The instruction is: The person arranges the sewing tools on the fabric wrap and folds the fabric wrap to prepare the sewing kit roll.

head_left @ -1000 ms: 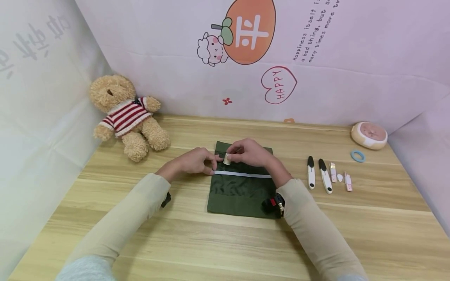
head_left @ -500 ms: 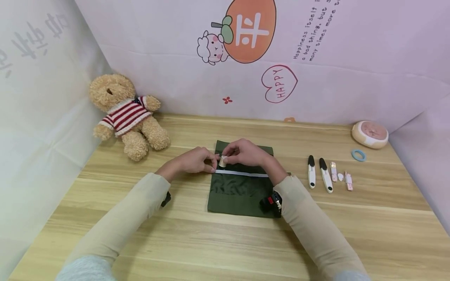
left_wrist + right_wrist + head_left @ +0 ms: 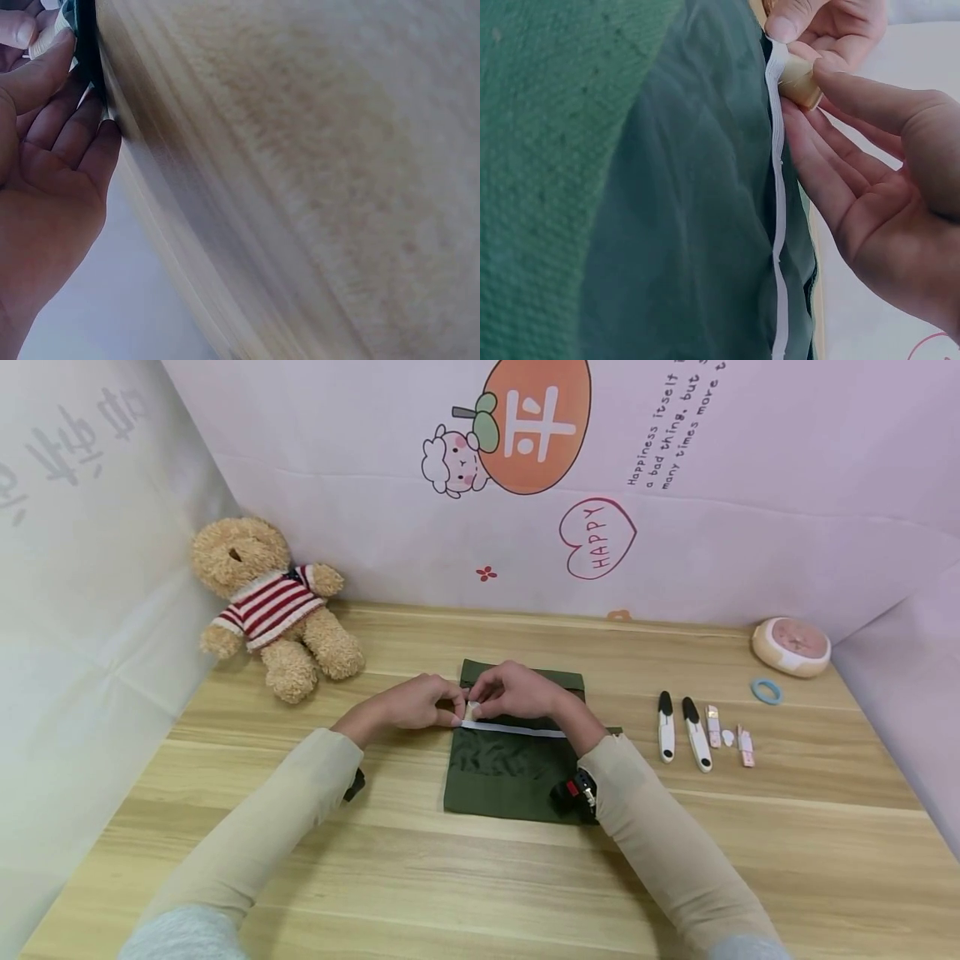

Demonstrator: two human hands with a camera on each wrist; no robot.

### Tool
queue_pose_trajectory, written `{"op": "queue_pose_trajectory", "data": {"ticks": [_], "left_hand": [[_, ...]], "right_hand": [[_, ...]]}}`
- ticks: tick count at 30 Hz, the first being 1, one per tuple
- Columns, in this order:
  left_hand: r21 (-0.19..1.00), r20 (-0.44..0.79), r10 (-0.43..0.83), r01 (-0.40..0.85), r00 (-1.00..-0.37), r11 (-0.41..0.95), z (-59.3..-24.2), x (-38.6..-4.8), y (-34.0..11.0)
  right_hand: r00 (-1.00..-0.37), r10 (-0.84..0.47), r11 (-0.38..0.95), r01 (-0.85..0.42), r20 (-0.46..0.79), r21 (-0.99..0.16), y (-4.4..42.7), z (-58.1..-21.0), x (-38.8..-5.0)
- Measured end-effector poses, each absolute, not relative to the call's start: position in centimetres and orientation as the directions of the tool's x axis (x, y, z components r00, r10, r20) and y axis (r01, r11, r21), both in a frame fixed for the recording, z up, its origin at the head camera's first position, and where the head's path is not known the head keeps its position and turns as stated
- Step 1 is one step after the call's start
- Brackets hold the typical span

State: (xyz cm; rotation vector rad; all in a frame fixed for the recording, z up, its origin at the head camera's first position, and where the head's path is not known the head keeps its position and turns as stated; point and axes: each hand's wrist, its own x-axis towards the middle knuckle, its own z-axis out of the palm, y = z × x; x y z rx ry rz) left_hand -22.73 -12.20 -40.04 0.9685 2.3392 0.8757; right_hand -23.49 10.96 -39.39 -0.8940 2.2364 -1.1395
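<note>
A dark green cloth piece (image 3: 498, 793) lies on the table with a white elastic band (image 3: 517, 729) across it. The left hand (image 3: 422, 702) pinches the cloth and the band's left end between thumb and fingers. Between thumb and fingers the right hand (image 3: 521, 692) holds a small cream-coloured spool-like object (image 3: 472, 710). In the right wrist view this object (image 3: 800, 82) touches the band (image 3: 778, 187) near its end, beside the left thumb. The left wrist view shows the left hand (image 3: 56, 157) at the cloth's edge, its palm visible.
A teddy bear (image 3: 273, 610) sits at the back left. To the right lie two white-and-black tools (image 3: 697, 739), small pink-and-white items (image 3: 745, 747) and a blue ring (image 3: 767, 692). A round cream-and-pink object (image 3: 792, 647) stands at the back right corner.
The right hand has moved left and slightly toward the person with the spool-like object, bringing it to the band's left end. The left hand has stayed nearly still.
</note>
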Motion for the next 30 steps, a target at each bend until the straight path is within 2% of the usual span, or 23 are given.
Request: {"op": "queue_pose_trajectory", "data": {"ticks": [12, 22, 30], "left_hand": [[0.693, -0.157, 0.756, 0.475, -0.635, 0.542, -39.81, -22.66, -12.0], [0.687, -0.152, 0.767, 0.491, -0.624, 0.536, -40.0, -22.6, -12.02], [0.699, -0.154, 0.761, 0.475, -0.63, 0.535, -40.06, -22.56, -11.99]], "right_hand": [[-0.675, -0.707, 0.402, -0.136, -0.213, -0.905, 11.3, -39.66, -23.81], [-0.679, -0.696, 0.41, -0.112, -0.231, -0.905, 11.16, -40.11, -24.04], [-0.681, -0.696, 0.434, -0.149, -0.227, -0.888, 10.92, -39.99, -23.96]]}}
